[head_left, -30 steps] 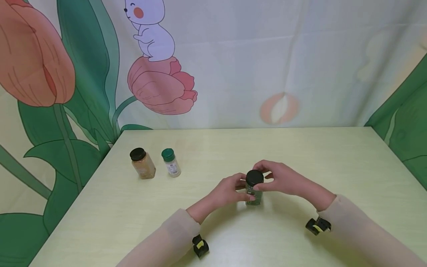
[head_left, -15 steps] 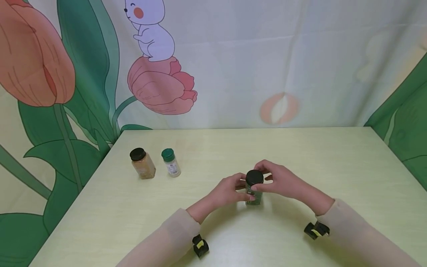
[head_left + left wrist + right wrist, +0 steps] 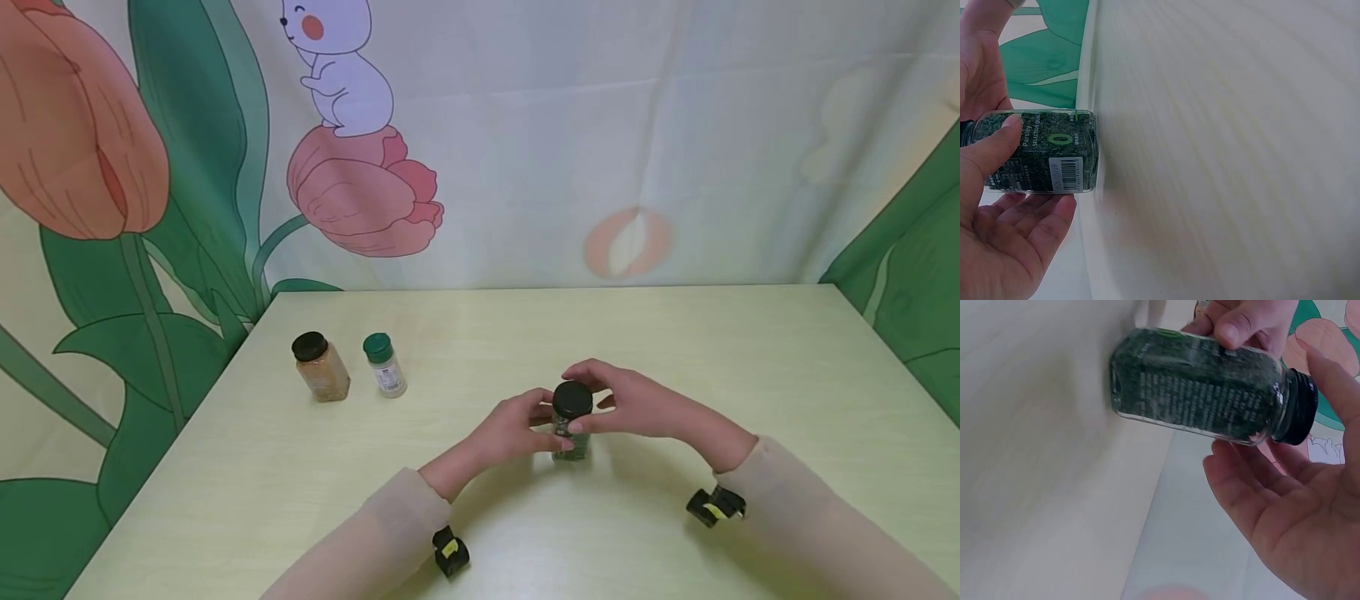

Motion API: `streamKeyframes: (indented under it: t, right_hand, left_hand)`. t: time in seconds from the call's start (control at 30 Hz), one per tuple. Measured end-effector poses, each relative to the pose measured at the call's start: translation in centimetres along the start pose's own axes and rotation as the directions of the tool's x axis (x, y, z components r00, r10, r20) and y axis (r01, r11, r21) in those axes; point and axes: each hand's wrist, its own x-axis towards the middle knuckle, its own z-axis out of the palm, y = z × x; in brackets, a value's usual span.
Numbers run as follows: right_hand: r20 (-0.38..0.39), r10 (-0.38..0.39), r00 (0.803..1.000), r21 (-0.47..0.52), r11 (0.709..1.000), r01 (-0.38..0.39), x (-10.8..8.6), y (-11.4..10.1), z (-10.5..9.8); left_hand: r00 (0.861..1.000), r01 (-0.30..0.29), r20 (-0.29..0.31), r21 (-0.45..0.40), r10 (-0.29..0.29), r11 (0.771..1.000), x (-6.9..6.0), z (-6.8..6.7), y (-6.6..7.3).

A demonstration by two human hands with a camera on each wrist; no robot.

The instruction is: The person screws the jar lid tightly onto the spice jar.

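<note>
A clear glass jar of dried parsley (image 3: 573, 446) stands upright on the table, its black lid (image 3: 572, 400) on top. My left hand (image 3: 510, 433) holds the jar's body from the left, the thumb across its front. From the right, my right hand (image 3: 633, 402) curves round the lid, thumb in front and fingers behind. In the left wrist view, the label with "Parsley" and a barcode label (image 3: 1067, 174) face that camera. White print shows on the jar (image 3: 1197, 394) in the right wrist view, with the right thumb beside the lid (image 3: 1297, 407) and fingertips near the neck.
Toward the table's back left stand a black-lidded jar of tan powder (image 3: 322, 375) and a small green-capped shaker (image 3: 387, 371). A printed cloth (image 3: 510, 183) hangs behind the table (image 3: 300, 500). Each sleeve has a black wrist camera (image 3: 451, 552) below it.
My right hand has shifted slightly at the lid, its forearm swinging a little down and then back up. The left hand and the jar stay in place.
</note>
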Motion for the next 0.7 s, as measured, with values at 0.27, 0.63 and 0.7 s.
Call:
streamKeyframes:
  t: [0.27,0.63,0.7]
  right_hand:
    - [0.103,-0.053,0.993,-0.009,0.998,0.055,0.2,-0.2,-1.1]
    - [0.147,-0.071,0.987,-0.024,0.997,0.075,0.4,-0.8,-2.2]
    - [0.154,-0.069,0.986,-0.029,0.997,0.074,0.5,-0.9,-2.3]
  left_hand:
    - [1.000,0.000,0.003,-0.028,0.000,1.000,0.0,0.0,0.1]
    - [1.000,0.004,0.006,-0.028,-0.004,1.000,0.0,0.0,0.1]
    - [1.000,0.006,0.005,-0.025,-0.006,1.000,0.0,0.0,0.1]
